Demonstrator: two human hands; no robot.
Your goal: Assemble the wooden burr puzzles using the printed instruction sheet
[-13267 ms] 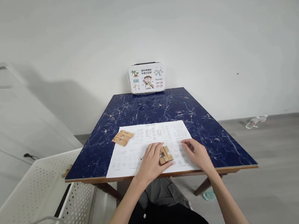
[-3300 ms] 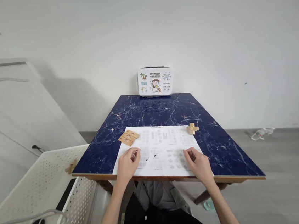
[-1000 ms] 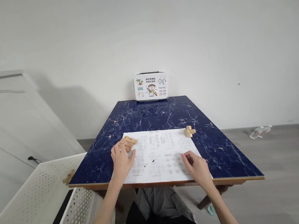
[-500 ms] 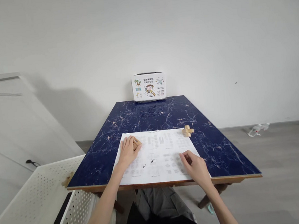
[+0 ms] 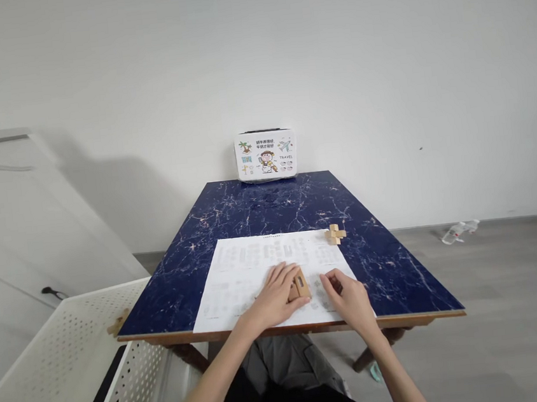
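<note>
My left hand [image 5: 276, 296] lies over a brown wooden block [image 5: 301, 284] with a rectangular slot in it. Its fingers and thumb close around the block, which rests on a white printed sheet [image 5: 229, 282]. To the right, my right hand [image 5: 350, 298] is on the sheet's right part with its fingers curled in. What those fingers may hold is hidden. An assembled cross-shaped wooden puzzle [image 5: 334, 235] stands by the sheet's upper right corner, apart from both hands.
The sheet lies on a dark blue marbled table [image 5: 269, 207]. A white cartoon-printed case [image 5: 266, 156] stands at its far edge by the wall. At the lower left is a white perforated basket [image 5: 128, 375], with a wooden piece [image 5: 118, 322] inside. A clear plastic bottle [image 5: 458, 232] lies on the floor.
My left hand has moved right and nearer to me with the wooden block, from the sheet's upper left to its middle. My right hand has hardly moved.
</note>
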